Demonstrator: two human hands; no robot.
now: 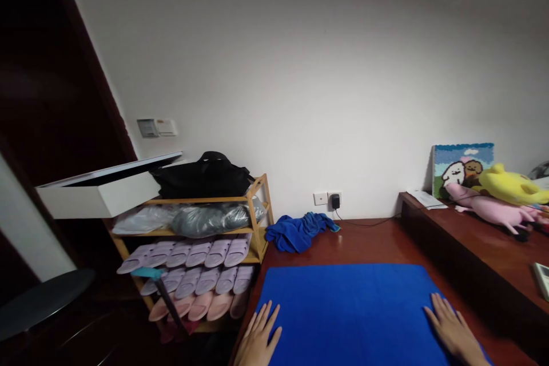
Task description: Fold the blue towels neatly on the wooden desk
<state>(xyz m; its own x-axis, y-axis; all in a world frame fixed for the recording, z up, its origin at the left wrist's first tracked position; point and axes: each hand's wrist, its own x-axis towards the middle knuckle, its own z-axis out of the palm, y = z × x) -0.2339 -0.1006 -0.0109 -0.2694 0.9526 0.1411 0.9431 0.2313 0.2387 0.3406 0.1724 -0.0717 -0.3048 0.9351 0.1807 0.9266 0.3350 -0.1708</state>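
A flat blue cloth (pixel 347 309) lies spread on the reddish-brown wooden surface in front of me. My left hand (pixel 261 336) rests palm down on its left edge, fingers stretched out and apart. At the opposite edge, my right hand (pixel 452 326) lies flat as well, its fingers extended. Neither hand holds anything. Behind the spread cloth, against the wall, sits a crumpled blue cloth (pixel 295 231). The cloth's near edge runs out of the bottom of the view.
Left stands a wooden shoe rack (pixel 257 240) with rows of slippers (pixel 199 253), a black bag (pixel 206 176) and a white box (pixel 103 197). A raised ledge (pixel 484 246) on the right carries plush toys (pixel 493 206) and a dog picture (pixel 463 168). A plugged-in adapter (pixel 335 201) trails a cord.
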